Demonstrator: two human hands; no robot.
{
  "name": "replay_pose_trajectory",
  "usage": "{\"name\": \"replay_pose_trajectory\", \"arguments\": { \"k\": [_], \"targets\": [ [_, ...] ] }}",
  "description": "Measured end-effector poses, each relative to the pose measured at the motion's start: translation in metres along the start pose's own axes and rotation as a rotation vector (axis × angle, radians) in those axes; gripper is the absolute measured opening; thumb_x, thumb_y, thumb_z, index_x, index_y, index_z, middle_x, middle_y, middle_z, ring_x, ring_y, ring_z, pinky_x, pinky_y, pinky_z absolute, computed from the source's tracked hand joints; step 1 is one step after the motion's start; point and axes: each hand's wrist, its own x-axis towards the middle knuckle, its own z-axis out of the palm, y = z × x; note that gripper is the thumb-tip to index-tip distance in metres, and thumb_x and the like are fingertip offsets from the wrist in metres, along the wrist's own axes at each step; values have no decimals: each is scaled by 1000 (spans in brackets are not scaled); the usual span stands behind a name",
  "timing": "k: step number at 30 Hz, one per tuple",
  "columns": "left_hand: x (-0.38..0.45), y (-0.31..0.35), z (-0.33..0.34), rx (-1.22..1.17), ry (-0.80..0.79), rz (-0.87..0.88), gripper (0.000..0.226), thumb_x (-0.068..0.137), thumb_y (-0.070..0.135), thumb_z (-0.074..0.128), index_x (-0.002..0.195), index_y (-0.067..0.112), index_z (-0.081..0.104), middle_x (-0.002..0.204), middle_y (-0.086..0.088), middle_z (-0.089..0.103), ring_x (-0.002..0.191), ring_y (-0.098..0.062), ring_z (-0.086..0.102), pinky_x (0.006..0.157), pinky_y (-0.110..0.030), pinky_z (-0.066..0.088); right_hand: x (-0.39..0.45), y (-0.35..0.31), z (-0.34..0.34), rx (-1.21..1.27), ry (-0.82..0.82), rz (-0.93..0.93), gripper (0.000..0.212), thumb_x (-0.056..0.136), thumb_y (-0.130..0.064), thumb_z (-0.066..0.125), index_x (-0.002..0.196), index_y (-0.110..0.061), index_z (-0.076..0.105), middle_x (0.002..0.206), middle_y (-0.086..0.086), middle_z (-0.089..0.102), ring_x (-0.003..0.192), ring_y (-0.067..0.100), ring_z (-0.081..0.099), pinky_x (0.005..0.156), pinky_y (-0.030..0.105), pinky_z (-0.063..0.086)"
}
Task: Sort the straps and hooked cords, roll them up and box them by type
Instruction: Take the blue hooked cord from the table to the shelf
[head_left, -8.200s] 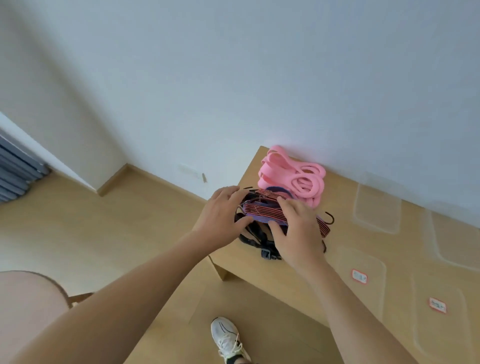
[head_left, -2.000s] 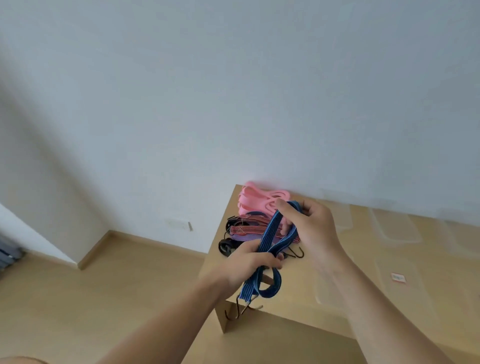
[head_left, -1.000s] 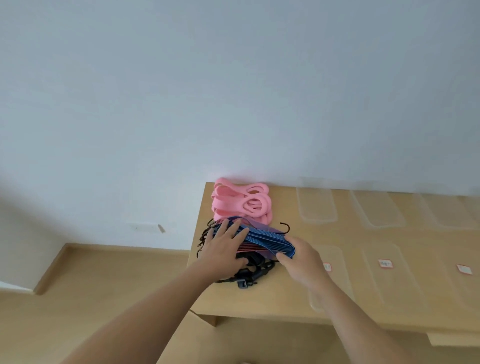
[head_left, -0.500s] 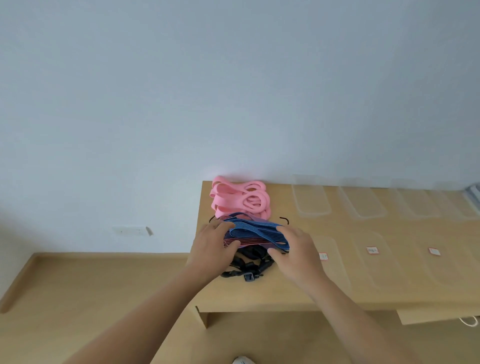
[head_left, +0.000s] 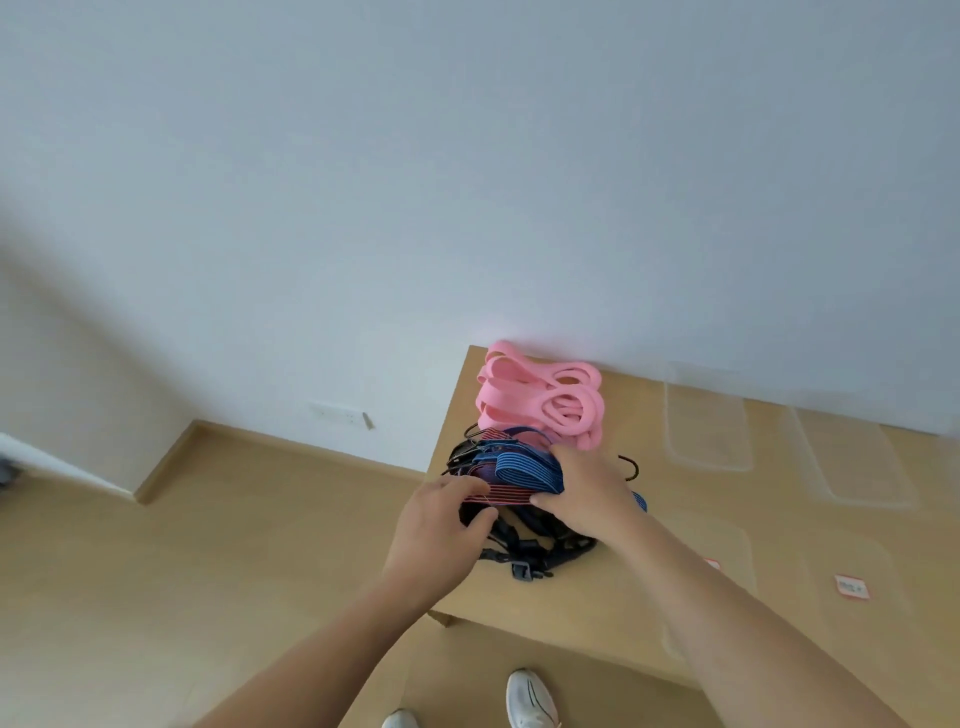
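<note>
Sorting barely begun. Left hand (head_left: 436, 525) pinches the red striped cord (head_left: 496, 494); right hand (head_left: 584, 491) lies curled over the blue hooked cord (head_left: 527, 466), grip uncertain. Pink straps (head_left: 540, 402) heaped beyond; clear boxes (head_left: 709, 415) right of the hands appear unfilled.

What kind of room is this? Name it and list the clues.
Probably a plain room in a home, set up for sorting. Clues: a low wooden table against a bare white wall, wood flooring with skirting, and clear plastic boxes laid out in rows.
</note>
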Motion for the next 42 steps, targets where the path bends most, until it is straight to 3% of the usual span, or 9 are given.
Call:
{"name": "replay_pose_trajectory", "arguments": {
  "k": [3, 12, 15, 19, 26, 31, 34, 38, 42],
  "targets": [
    [-1, 6, 7, 9, 24, -43, 29, 94, 26, 69, 123, 25, 71, 118, 12, 67, 114, -7, 59, 97, -21, 45, 6, 8, 1, 83, 3, -27, 42, 82, -44, 76, 114, -23, 59, 108, -8, 67, 97, 17, 64, 81, 35, 53],
    [7, 31, 14, 2, 186, -163, 23, 93, 26, 70, 116, 26, 74, 106, 14, 68, 93, -6, 58, 81, -20, 41, 17, 16, -25, 235, 60, -171, 28, 96, -26, 63, 123, -19, 62, 109, -5, 70, 97, 17, 64, 82, 30, 49],
    [4, 38, 11, -5, 219, -180, 18, 93, 26, 69, 111, 28, 74, 104, 15, 70, 97, -6, 58, 80, -21, 40, 15, 15, -32, 241, 110, -177, 22, 98, -22, 60, 118, -14, 62, 105, 0, 68, 88, 16, 59, 75, 27, 43],
    [-4, 41, 1, -20, 252, -203, 17, 94, 31, 69, 111, 30, 73, 108, 15, 69, 104, -9, 60, 86, -27, 47, 9, 10, -47, 417, 156, -180, 26, 97, -18, 62, 123, -15, 63, 109, -3, 68, 94, 12, 59, 81, 23, 42],
    [-5, 47, -15, 21, 169, -150, 36, 92, 37, 70, 127, 27, 64, 121, 12, 62, 114, -11, 56, 94, -27, 44, -5, -11, -72, 488, 145, -161, 19, 98, -25, 60, 115, -19, 64, 97, -7, 68, 85, 10, 60, 71, 24, 41],
    [-7, 37, -2, 62, -21, -163, 36, 92, 36, 65, 128, 33, 64, 121, 8, 62, 107, -14, 57, 81, -25, 42, -6, -13, -74, 452, 86, -43, 17, 97, -25, 55, 93, -13, 66, 79, 12, 70, 76, 31, 69, 78, 46, 58],
    [-12, 25, 13, 72, -129, -161, 42, 91, 36, 62, 133, 36, 58, 118, 12, 62, 99, -10, 57, 77, -22, 45, -6, -9, -61, 497, 47, 59, 20, 99, -26, 54, 98, -10, 66, 79, 13, 71, 71, 30, 71, 78, 51, 60],
    [-12, 12, 24, 30, -148, -189, 49, 89, 42, 60, 137, 44, 50, 122, 17, 63, 101, -7, 59, 87, -31, 54, -6, -8, -46, 803, -49, 208, 20, 102, -19, 52, 101, -3, 64, 77, 10, 67, 58, 23, 64, 69, 48, 63],
    [-4, 6, 26, -19, -130, -186, 49, 97, 36, 59, 145, 35, 49, 128, 13, 60, 98, -4, 55, 70, -8, 39, 0, -15, -37, 1132, -167, 289, 21, 103, -15, 54, 107, 2, 66, 80, 12, 68, 60, 22, 62, 59, 37, 58]
  ]
}}
